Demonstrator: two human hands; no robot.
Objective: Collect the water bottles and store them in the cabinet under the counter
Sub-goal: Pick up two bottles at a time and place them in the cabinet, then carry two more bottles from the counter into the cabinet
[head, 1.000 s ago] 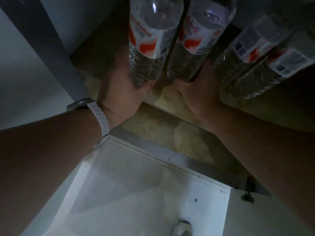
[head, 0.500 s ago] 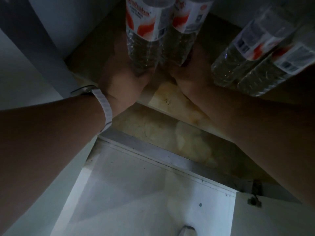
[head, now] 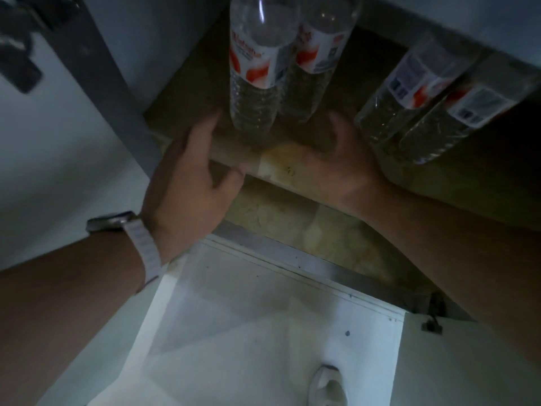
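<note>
Inside the dim cabinet, several clear water bottles with white and red labels stand on the beige shelf point(head: 190, 92). The left bottle point(head: 256, 80) and the one beside it point(head: 310, 65) stand together at the middle. Two more bottles point(head: 407, 92) point(head: 456, 118) stand at the right. My left hand point(head: 190, 177), with a white watch strap on the wrist, hovers just left of the middle pair, fingers relaxed and holding nothing. To the right of that pair my right hand point(head: 336, 168) is spread, also holding nothing, near the right bottles.
A grey cabinet frame post point(head: 117, 92) rises at the left of the opening. The white cabinet door point(head: 248, 332) lies open below my arms, with a hinge point(head: 433, 317) at its right and a handle point(head: 328, 385) near the bottom edge.
Both hands have let go of the two middle bottles and drawn back toward me. Those bottles now stand on the shelf on their own.
</note>
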